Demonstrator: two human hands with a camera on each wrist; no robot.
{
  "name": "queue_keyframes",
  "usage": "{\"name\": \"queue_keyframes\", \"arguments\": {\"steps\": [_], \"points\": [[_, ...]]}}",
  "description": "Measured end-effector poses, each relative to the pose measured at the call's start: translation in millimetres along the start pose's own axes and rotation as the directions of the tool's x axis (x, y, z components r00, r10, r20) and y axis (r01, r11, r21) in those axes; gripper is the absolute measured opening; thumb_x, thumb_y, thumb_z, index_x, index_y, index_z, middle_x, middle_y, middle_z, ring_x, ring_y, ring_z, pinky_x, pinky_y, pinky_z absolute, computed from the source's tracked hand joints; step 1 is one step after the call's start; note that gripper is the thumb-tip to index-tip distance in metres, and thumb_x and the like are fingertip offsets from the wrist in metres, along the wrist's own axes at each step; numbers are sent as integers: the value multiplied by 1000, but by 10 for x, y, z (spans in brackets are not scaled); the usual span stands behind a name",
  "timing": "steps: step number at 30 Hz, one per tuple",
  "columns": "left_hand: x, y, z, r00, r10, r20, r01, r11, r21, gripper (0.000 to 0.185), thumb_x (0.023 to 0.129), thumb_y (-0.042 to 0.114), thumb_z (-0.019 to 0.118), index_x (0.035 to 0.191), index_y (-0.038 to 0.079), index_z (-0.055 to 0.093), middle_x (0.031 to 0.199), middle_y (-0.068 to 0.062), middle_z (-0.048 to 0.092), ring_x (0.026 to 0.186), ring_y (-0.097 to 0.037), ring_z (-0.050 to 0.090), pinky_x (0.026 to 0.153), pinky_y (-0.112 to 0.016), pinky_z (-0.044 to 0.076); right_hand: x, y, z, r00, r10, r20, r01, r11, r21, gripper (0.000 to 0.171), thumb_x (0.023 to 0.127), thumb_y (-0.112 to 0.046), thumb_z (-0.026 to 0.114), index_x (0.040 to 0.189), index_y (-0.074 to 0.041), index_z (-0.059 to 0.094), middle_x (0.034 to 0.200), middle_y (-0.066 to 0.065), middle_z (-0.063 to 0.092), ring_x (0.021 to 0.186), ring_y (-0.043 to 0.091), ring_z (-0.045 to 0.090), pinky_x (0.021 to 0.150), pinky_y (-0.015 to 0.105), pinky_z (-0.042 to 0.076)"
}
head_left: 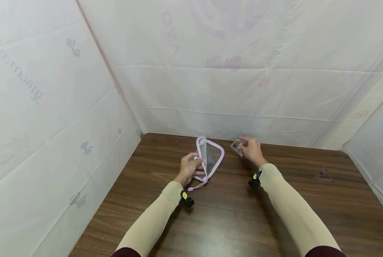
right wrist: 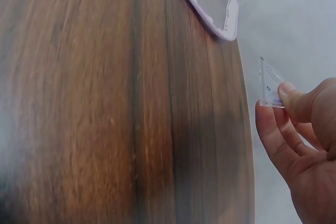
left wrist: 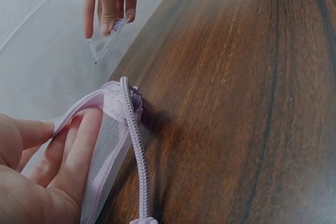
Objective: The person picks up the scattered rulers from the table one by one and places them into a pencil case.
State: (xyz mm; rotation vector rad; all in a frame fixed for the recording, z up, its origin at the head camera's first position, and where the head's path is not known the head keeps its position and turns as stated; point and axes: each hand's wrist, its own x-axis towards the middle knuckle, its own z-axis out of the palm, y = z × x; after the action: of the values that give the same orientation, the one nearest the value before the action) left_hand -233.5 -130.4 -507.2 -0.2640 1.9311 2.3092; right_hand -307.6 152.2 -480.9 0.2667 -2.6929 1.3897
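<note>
Mesh zip pouch (head_left: 210,159): held open, gripped by left hand (head_left: 189,167). Clear triangular ruler (head_left: 236,147): pinched by right hand (head_left: 251,150), right of pouch, not yet inserted.

Two bare hands, the left hand (head_left: 189,167) at frame centre and the right hand (head_left: 251,150) just right of it. Long, close-fitting cream sleeves (head_left: 153,219) covering both forearms to the wrists, running toward the lower edge of the frame. Dark maroon cloth (head_left: 126,252) showing at the very bottom where each sleeve ends. Small black wrist-mounted cameras strapped at both wrists: the left unit (head_left: 186,200) with a yellow mark, the right unit (head_left: 254,181) likewise black with a small yellow spot.
</note>
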Motion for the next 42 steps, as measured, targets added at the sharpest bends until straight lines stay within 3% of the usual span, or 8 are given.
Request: {"name": "queue_keyframes", "arguments": {"steps": [19, 32, 37, 42], "points": [[-43, 2, -33, 1000, 13, -28, -13, 1000, 10, 21, 98, 2, 68, 118, -3, 62, 92, -17, 75, 72, -22, 74, 66, -44, 66, 69, -123, 243, 999, 36, 29, -36, 999, 27, 47, 94, 3, 72, 139, 0, 61, 102, 20, 71, 55, 13, 63, 50, 27, 60], [-40, 17, -65, 1000, 2, 2, -2, 1000, 11, 31, 99, 1, 65, 128, -8, 57, 109, -32, 71, 79, -27, 75, 73, -50, 65, 105, -180, 381, 999, 16, 45, -18, 998, 66, 46, 93, 6, 71, 138, 2, 61, 97, 18, 72, 54, 15, 65, 49, 25, 59], [-21, 33, -78, 1000, -14, 17, 14, 1000, 28, 33, 99, -3, 62, 129, -12, 53, 109, -35, 69, 80, -33, 75, 76, -55, 64, 122, -223, 474, 998, 11, 57, -16, 997, 77, 47, 92, 5, 73, 137, 2, 61, 98, 19, 74, 57, 22, 67, 50, 26, 60], [-26, 18, -69, 1000, 0, -3, 0, 1000, 12, 31, 99, -1, 65, 128, -8, 56, 102, -28, 73, 74, -27, 75, 72, -51, 65, 130, -271, 577, 998, 9, 68, -14, 997, 80, 47, 92, 5, 74, 137, 2, 62, 99, 19, 74, 60, 29, 69, 50, 27, 60]]}}
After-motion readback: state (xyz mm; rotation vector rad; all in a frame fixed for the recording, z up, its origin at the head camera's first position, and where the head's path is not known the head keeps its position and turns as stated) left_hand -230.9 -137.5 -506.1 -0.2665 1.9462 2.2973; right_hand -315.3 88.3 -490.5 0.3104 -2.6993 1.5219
